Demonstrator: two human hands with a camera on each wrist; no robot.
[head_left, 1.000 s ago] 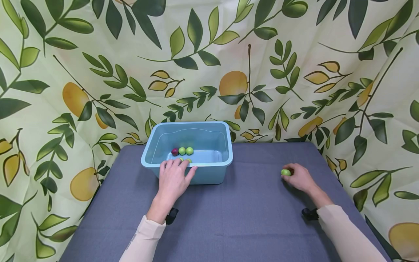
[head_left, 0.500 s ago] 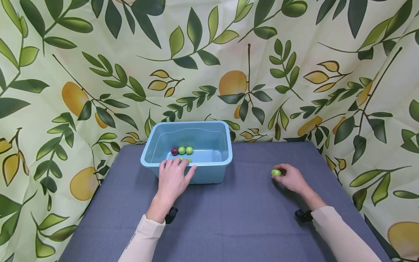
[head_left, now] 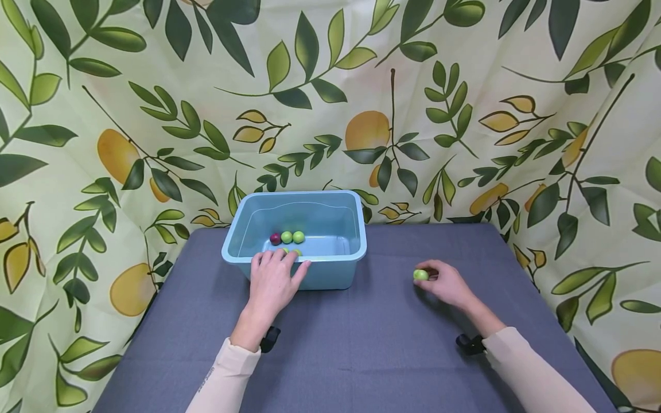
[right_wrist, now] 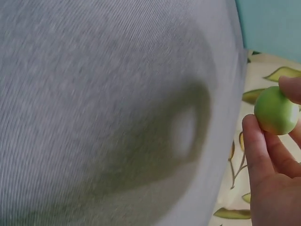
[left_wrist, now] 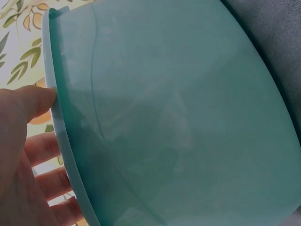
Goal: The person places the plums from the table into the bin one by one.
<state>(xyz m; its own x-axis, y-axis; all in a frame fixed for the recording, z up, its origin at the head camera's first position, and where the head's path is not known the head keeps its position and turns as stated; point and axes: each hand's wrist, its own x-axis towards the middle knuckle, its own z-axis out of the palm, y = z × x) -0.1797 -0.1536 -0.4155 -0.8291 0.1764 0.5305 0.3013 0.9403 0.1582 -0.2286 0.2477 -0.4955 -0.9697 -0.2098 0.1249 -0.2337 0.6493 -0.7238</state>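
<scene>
At the far middle of the table stands a light blue plastic tub. My left hand holds its near rim, fingers over the edge; in the left wrist view the thumb lies on the rim and the fingertips are hidden behind it. My right hand pinches a small smooth green ball between thumb and fingers, to the right of the tub, with a shadow under it. Inside the tub lie a dark purple ball and several green balls, two partly hidden by the left hand and rim.
A dark grey-blue cloth covers the table. Behind and beside it hangs a fabric backdrop with leaves and orange fruit, close to the tub's far side. Each wrist wears a black strap mount.
My right hand has carried the green ball leftward over the table, closer to the tub. The left hand and the tub stay in place.
</scene>
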